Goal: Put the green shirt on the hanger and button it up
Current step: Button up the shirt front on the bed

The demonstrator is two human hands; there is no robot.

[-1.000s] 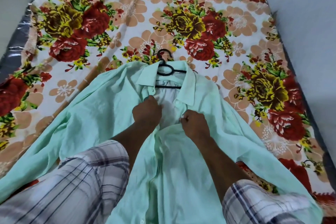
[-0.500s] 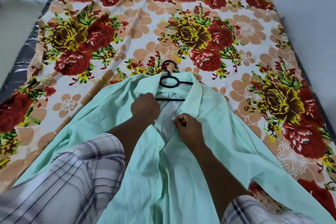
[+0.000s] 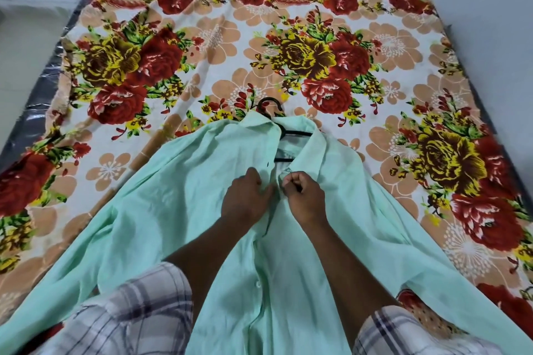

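The mint green shirt [image 3: 178, 196] lies face up on the bed with its sleeves spread to both sides. A black hanger [image 3: 269, 106] sits inside it, its hook poking out above the collar and a bar showing in the open neck. My left hand [image 3: 245, 199] pinches the left front edge just below the collar. My right hand [image 3: 305, 196] is closed on the right front edge beside it. The two edges meet between my hands. A white button [image 3: 257, 284] shows lower on the placket.
A floral bedsheet [image 3: 317, 52] in red, yellow and peach covers the mattress. A dark mattress edge [image 3: 37, 112] runs down the left side. My knees in checked shorts [image 3: 129, 317] rest under the shirt's lower part. A pale wall [image 3: 490, 23] stands to the right.
My hands have drawn together, closing the gap between the two shirt fronts near the collar. The left collar flap now covers more of the hanger.
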